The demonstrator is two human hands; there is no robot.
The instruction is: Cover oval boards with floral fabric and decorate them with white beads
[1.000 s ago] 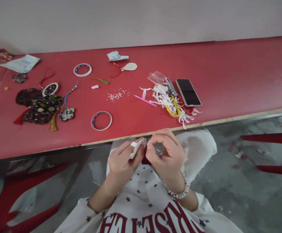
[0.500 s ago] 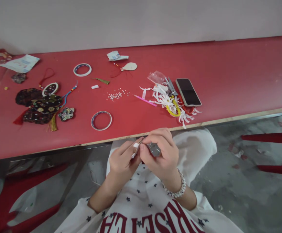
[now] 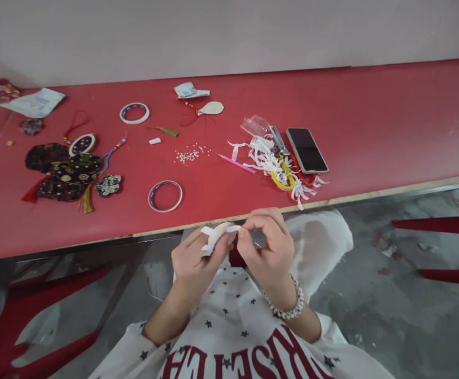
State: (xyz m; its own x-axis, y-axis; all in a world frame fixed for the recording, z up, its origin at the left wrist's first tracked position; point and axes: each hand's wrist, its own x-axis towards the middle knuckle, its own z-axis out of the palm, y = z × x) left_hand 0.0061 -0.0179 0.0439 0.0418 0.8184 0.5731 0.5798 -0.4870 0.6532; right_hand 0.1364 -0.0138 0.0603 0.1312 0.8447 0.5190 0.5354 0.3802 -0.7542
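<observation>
Left hand [image 3: 193, 266]: grip clenched on the white paper bundle [image 3: 216, 235], fingers curled round its body, ragged ends showing at the lower left.
Right hand [image 3: 269, 247]: thumb and fingertips [image 3: 242, 237] pinched together at the bundle's free strip end. Contact unclear, so can't tell if the grip is on it.
Bundle place: between both hands, just off the near edge of the table [image 3: 391, 116], over the lap. Held high and close, seemingly so both hands can reach it.
Bundle form: soft, matte, crumpled, curved, with a thin tail.
Right wrist: white beaded bracelet [image 3: 288, 300].
Near phone [image 3: 307, 150]: steel scissors [image 3: 279, 140] just left, beside a clear plastic bag [image 3: 255, 125]. Curly white paper strips [image 3: 269, 163] lie left of it, over a yellow loop [image 3: 281, 181].
Left of phone: pink stick [image 3: 236, 163], loose white beads [image 3: 188, 155], tape ring [image 3: 165, 196].
Far left of phone: dark embroidered pieces with tassels [image 3: 66, 176].
</observation>
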